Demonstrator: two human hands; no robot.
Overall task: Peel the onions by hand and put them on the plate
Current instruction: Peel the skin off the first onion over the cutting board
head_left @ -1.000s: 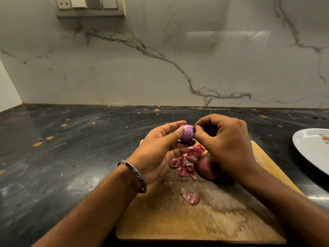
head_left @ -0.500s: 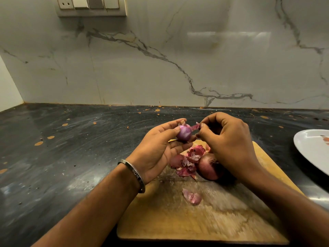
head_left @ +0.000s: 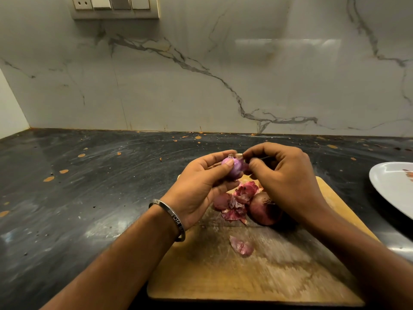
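My left hand (head_left: 199, 186) grips a small purple onion (head_left: 235, 167) above the far end of the wooden cutting board (head_left: 257, 271). My right hand (head_left: 288, 177) pinches the onion's skin at its top right, thumb and forefinger tight together. A second onion (head_left: 264, 209), still in its dark red skin, lies on the board below my right hand. A heap of torn red peels (head_left: 237, 202) sits beside it, and one loose peel (head_left: 242, 246) lies nearer to me. The white plate (head_left: 393, 189) stands at the right edge, partly cut off.
The board lies on a dark stone counter (head_left: 89, 198) speckled with orange spots. A marble wall (head_left: 201, 74) closes off the back, with a switch panel (head_left: 115, 6) at the top left. A metal bangle (head_left: 172, 218) circles my left wrist.
Both hands have turned the onion a little. My right fingers had pulled a strip of skin away from it and now pinch at its top again.
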